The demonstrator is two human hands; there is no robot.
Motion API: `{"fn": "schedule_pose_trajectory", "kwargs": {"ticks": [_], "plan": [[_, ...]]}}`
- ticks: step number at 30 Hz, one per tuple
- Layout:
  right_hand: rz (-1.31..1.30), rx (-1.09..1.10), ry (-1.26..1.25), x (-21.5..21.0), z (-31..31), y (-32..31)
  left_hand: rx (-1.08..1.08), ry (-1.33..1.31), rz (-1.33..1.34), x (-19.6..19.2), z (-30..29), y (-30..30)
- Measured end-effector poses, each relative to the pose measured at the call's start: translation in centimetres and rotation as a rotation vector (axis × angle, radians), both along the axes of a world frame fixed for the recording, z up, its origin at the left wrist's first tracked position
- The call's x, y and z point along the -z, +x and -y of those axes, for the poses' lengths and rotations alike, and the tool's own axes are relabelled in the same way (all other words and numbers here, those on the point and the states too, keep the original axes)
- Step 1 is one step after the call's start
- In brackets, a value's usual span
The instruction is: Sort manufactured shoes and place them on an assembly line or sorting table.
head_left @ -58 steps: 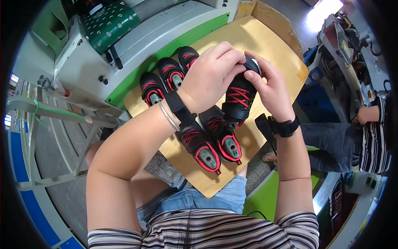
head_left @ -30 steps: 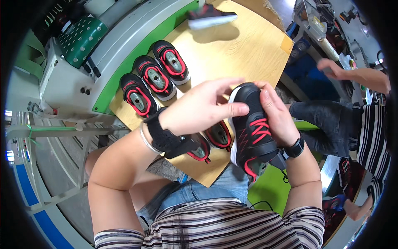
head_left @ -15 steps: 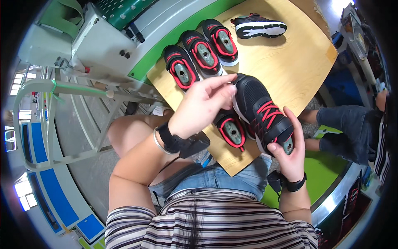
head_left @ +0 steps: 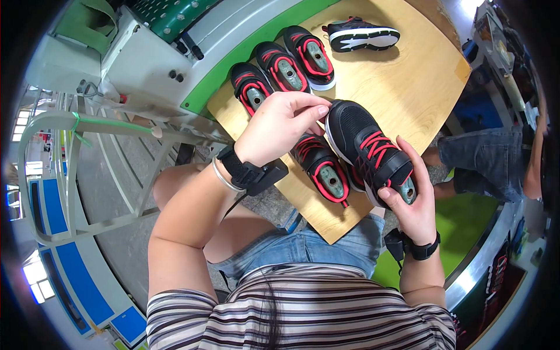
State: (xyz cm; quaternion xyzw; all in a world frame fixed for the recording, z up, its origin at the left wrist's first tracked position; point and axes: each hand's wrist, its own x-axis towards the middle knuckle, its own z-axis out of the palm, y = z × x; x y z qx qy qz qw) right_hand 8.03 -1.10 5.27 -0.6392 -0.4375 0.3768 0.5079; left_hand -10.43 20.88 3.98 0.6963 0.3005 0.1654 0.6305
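One black mesh sneaker with crossed red laces and a white sole [head_left: 363, 140] is hanging over the near part of the pale wood-grain tabletop [head_left: 420, 87], toe pointing away. Right hand [head_left: 417, 216]: cupping the heel, thumb pressing one side, fingers lying along the other, spread only as wide as the shoe; this is probably bearing the weight and leaving the toe exposed. Left hand [head_left: 279, 128]: thumb and forefinger are nearly meeting at the toe's edge, seemingly because so thin a rim is needing only fingertips; whether they are pinching anything, I cannot tell. Three matching sneakers [head_left: 284, 65]: standing along the green edge strip [head_left: 204, 93], openings facing the seated person, apparently for easy viewing. One sneaker on its side [head_left: 364, 37]: lying beyond, sole showing. Two lower sneakers [head_left: 322, 166]: resting beneath the held one, one mostly hidden.
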Motion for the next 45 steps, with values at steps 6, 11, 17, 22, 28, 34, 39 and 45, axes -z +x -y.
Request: {"fn": "schedule_pose_trajectory", "kwargs": {"ticks": [6, 11, 17, 22, 28, 34, 39, 45], "plan": [[-0.077, 0.015, -0.001, 0.2, 0.0, -0.1, -0.003, 0.132, -0.06, -0.8, 0.2, 0.2], [-0.043, 0.0, 0.003, 0.2, 0.0, 0.0, 0.01, 0.183, -0.061, -0.7, 0.1, 0.2], [-0.06, 0.012, 0.003, 0.4, 0.0, -0.3, -0.061, 0.332, -0.077, -0.3, 0.7, -0.4], [0.036, 0.032, -0.027, -0.1, -0.2, -1.1, -0.03, 0.845, -0.086, -0.3, 1.3, -0.8], [0.257, -0.008, 0.012, 0.5, -0.2, -1.0, 0.037, 1.029, -0.077, 0.3, 0.9, -0.6], [0.368, -0.05, 0.02, -0.2, -0.5, -1.1, 0.16, 1.212, -0.002, -0.1, -0.7, 0.0], [0.274, -0.004, 0.0, 0.2, -0.3, -1.1, 0.207, 1.248, -0.022, -1.9, -2.1, 0.2], [0.203, 0.019, 0.003, 0.3, -0.3, -1.0, 0.152, 0.973, -0.09, -1.3, -1.1, -1.0]]}}
